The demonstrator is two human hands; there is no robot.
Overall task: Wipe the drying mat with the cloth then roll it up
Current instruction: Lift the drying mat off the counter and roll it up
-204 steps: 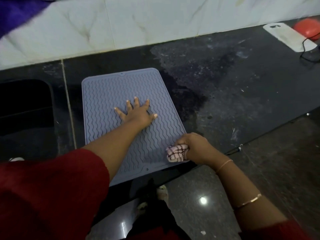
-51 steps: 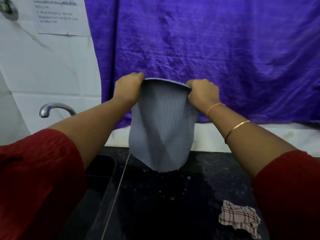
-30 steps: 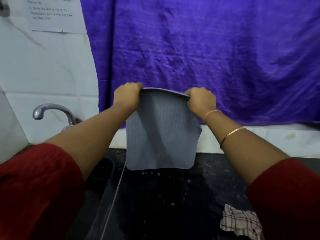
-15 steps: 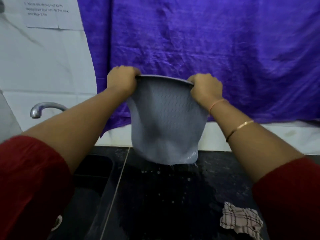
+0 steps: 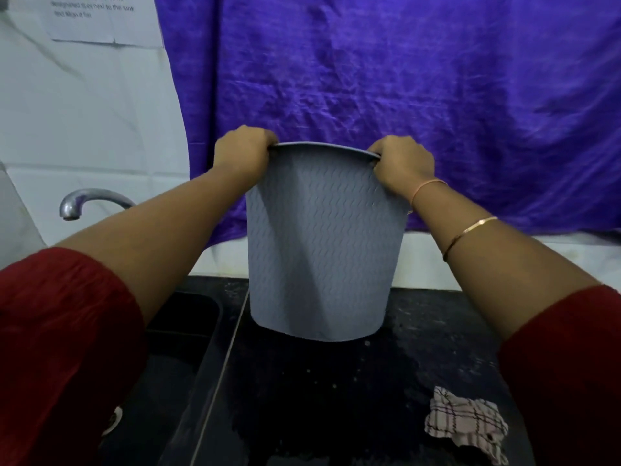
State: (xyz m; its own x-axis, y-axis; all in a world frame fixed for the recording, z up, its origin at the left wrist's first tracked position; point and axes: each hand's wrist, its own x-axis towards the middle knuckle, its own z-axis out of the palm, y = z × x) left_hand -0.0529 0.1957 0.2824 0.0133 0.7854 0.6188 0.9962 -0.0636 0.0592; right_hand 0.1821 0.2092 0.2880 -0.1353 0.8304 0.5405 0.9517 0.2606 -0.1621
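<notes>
The grey drying mat [image 5: 322, 243] with a wavy ribbed pattern hangs upright in the air above the black counter [image 5: 336, 398], bowed outward toward me. My left hand [image 5: 243, 149] grips its top left corner and my right hand [image 5: 401, 164] grips its top right corner. The mat's lower edge hangs just above the counter. The checked cloth [image 5: 465, 423] lies crumpled on the counter at the lower right, held by neither hand.
A black sink [image 5: 174, 348] is set into the counter at the left, with a metal tap [image 5: 90, 201] above it. A purple cloth [image 5: 403, 95] covers the wall behind. A paper sheet [image 5: 100, 18] is stuck on the white tiled wall. Water droplets speckle the counter.
Earlier the mat lay flat while my right hand wiped it with the cloth. The cloth now lies on the counter and both hands hold the mat up; over the last second it moved up and down.
</notes>
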